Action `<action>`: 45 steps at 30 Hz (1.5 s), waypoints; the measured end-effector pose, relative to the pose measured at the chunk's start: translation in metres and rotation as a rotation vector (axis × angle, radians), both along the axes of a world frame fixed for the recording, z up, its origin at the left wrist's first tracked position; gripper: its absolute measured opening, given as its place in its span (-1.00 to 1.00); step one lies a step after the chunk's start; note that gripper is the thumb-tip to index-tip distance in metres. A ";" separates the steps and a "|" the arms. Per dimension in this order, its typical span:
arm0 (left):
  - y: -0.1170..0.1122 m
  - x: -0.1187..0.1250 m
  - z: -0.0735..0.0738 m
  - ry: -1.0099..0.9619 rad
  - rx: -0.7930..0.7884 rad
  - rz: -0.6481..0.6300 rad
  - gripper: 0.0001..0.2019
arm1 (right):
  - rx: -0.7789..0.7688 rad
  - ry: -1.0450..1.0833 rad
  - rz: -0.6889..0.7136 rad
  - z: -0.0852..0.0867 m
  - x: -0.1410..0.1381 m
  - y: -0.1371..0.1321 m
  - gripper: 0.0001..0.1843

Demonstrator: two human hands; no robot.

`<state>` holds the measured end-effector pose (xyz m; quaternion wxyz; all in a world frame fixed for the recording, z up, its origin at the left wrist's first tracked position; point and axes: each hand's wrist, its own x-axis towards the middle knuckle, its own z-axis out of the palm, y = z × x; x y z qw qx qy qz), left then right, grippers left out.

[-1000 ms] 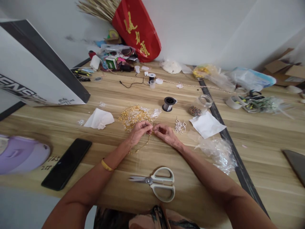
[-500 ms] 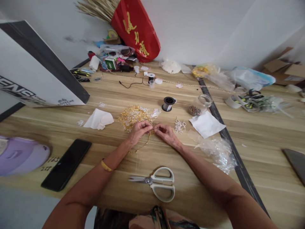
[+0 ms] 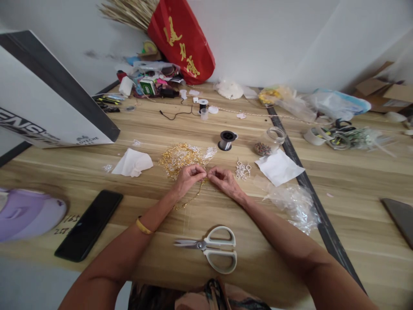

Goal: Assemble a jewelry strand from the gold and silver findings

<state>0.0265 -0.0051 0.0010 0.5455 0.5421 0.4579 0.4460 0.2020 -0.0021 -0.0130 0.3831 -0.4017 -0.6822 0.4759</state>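
Observation:
My left hand and my right hand meet fingertip to fingertip above the table, each closed in a pinch. A thin gold beaded chain passes at the fingertips and trails down to the left onto the wood; the exact spot pinched is too small to make out. Just behind my left hand lies a tangled heap of gold and clear beaded strands. Right of my right hand is a small cluster of silvery ring-shaped pieces. White-handled scissors lie nearer to me, blades pointing left.
A wire spool and a glass jar of beads stand behind my hands. White papers and a crumpled clear bag lie to the right. A phone, a purple container and a large box are left.
Both hands keep their fingertip pinch in nearly the same place. The whole view has shifted very slightly; the objects on the table have not moved.

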 end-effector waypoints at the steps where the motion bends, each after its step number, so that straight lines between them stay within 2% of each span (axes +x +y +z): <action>1: 0.000 0.000 0.000 0.009 0.007 0.000 -0.83 | -0.004 0.006 -0.001 0.000 0.000 0.000 -0.71; 12: 0.001 0.002 -0.003 0.007 0.018 0.010 -0.84 | -0.018 0.032 -0.047 0.001 -0.001 0.001 -0.66; 19: 0.003 0.002 -0.013 0.090 0.060 0.005 -0.84 | -0.039 0.065 -0.063 0.004 -0.002 0.001 -0.65; 22: 0.001 0.002 -0.013 0.174 0.116 0.004 -0.89 | -0.025 0.060 -0.066 0.005 -0.002 0.001 -0.66; 27: -0.003 0.005 -0.006 0.284 0.216 0.027 -0.94 | 0.034 0.021 -0.084 0.002 -0.001 0.001 -0.69; 31: -0.007 0.007 -0.002 0.395 0.427 0.080 -0.94 | 0.071 -0.008 -0.087 -0.002 0.000 0.001 -0.71; 35: -0.008 0.008 -0.002 0.454 0.557 0.055 -0.92 | 0.081 -0.019 -0.095 -0.004 0.000 0.002 -0.70; 38: -0.008 0.008 -0.004 0.461 0.536 0.036 -0.94 | 0.058 -0.001 -0.086 -0.003 0.000 0.002 -0.68; 45: -0.004 0.005 -0.007 0.341 0.312 0.059 -0.94 | -0.001 0.028 -0.080 -0.001 0.000 0.002 -0.67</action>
